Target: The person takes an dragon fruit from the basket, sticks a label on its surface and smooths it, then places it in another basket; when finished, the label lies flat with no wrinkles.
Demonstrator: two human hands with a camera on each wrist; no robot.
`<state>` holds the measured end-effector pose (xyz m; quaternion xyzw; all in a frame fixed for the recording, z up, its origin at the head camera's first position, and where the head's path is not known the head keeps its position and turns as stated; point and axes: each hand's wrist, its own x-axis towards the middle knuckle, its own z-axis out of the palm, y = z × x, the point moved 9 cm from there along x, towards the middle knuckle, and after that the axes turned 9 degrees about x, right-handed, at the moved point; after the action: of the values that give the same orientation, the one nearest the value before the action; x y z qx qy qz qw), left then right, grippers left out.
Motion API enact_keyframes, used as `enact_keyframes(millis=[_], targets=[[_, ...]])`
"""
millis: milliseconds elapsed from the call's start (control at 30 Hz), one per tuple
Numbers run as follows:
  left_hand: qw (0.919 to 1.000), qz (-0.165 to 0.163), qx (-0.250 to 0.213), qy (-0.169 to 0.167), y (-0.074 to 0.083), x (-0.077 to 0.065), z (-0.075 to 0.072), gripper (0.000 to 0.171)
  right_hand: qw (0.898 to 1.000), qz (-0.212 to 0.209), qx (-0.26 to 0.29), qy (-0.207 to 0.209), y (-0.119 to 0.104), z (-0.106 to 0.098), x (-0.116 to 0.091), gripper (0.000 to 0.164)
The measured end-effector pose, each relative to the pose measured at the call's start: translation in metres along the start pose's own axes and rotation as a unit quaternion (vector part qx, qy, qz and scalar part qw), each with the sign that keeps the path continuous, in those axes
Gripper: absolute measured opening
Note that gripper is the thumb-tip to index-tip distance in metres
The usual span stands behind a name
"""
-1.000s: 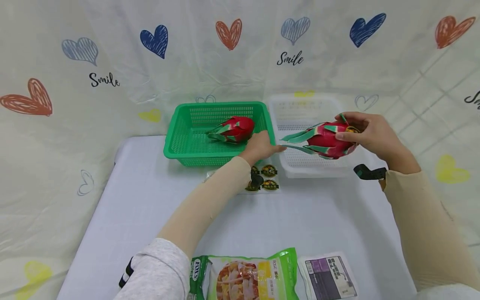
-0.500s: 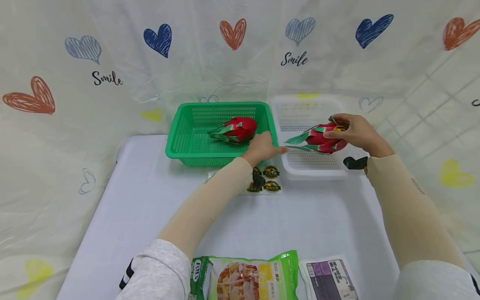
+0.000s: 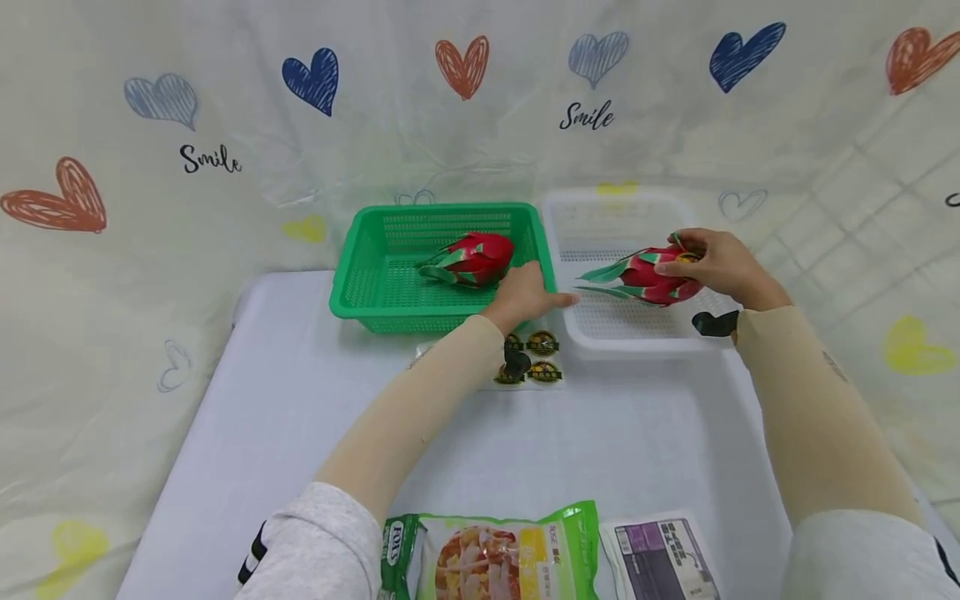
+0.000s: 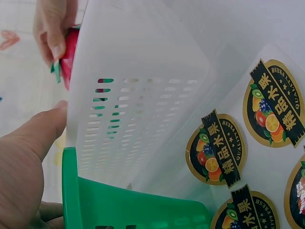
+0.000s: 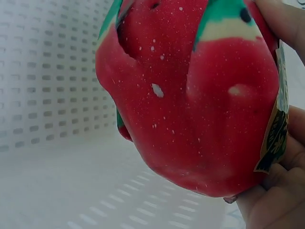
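My right hand (image 3: 723, 262) grips a red dragon fruit (image 3: 647, 279) with green leaf tips, low over the white basket (image 3: 626, 343). In the right wrist view the fruit (image 5: 190, 109) fills the middle, with a dark and gold label (image 5: 275, 129) on its side near my fingers. My left hand (image 3: 525, 296) rests at the right end of the green basket (image 3: 442, 312), close to a second dragon fruit (image 3: 476, 258) lying inside. Its thumb (image 4: 43, 131) stretches straight out to the white basket's rim; the other fingers are partly hidden.
A sheet of round fruit stickers (image 3: 543, 354) lies in front of the baskets, partly behind my left wrist. Near the table's front edge are a green food bag (image 3: 487, 554) and a purple and white packet (image 3: 660, 558). A heart-printed curtain (image 3: 465, 142) stands behind.
My right hand has carried the dragon fruit left over the white basket, then slightly back right in the last half second. The left hand has stayed at the green basket.
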<state>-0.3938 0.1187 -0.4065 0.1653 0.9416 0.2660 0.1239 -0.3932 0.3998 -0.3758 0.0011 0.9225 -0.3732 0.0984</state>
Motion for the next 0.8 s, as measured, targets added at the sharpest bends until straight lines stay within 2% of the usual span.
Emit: enact_keyframes(millis=[300, 600, 800], targets=[[0.9999, -0.004, -0.007, 0.007, 0.0, -0.005, -0.003, 0.054, 1.0, -0.001, 0.011, -0.028, 0.004, 0.02, 0.019, 0.098], [0.9999, -0.002, -0.003, 0.014, 0.001, -0.006, -0.003, 0.054, 0.998, -0.003, 0.049, -0.049, 0.011, 0.03, 0.022, 0.092], [0.9998, -0.004, -0.008, 0.019, 0.0, -0.008, -0.004, 0.054, 0.997, -0.012, 0.053, -0.057, 0.014, 0.034, 0.022, 0.089]])
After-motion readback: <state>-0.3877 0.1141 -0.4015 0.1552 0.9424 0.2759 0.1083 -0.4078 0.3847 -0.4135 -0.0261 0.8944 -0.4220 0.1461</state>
